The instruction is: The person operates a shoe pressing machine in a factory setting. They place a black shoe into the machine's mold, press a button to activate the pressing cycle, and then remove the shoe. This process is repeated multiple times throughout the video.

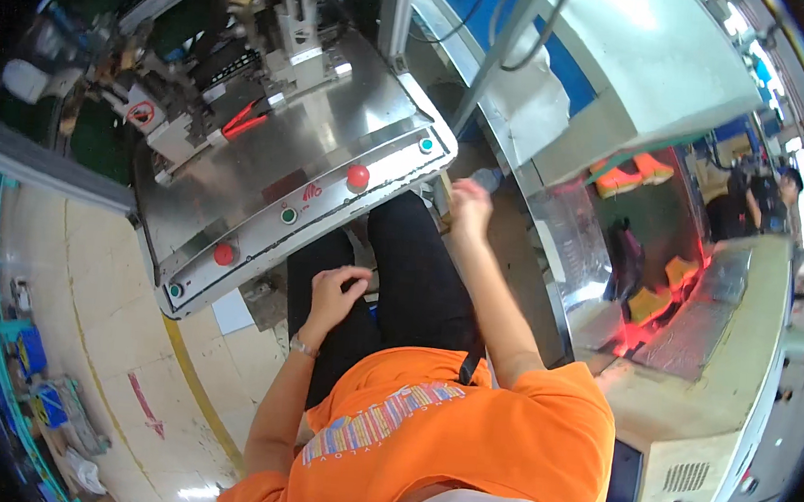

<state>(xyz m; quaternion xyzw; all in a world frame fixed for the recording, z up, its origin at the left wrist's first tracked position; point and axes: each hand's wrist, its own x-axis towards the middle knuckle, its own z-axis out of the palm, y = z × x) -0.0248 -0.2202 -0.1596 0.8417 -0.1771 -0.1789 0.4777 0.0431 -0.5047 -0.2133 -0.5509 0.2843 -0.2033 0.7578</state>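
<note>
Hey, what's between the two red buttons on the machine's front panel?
In the head view, a green button and a red printed symbol lie between the left red button and the right red button.

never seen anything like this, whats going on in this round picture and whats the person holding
This is one wide fisheye view from a camera on the person's head, looking down, so straight edges bend. No robot here: just two bare hands. The left hand is over the person's lap; the right hand is beyond the right end of the machine's front panel, which carries red and green buttons. No held thing shows, but the curled fingers hide the palms. A red forked piece lies on the metal worktop. At right, shoe-like orange pieces and yellow pieces sit near a red glow.
</note>
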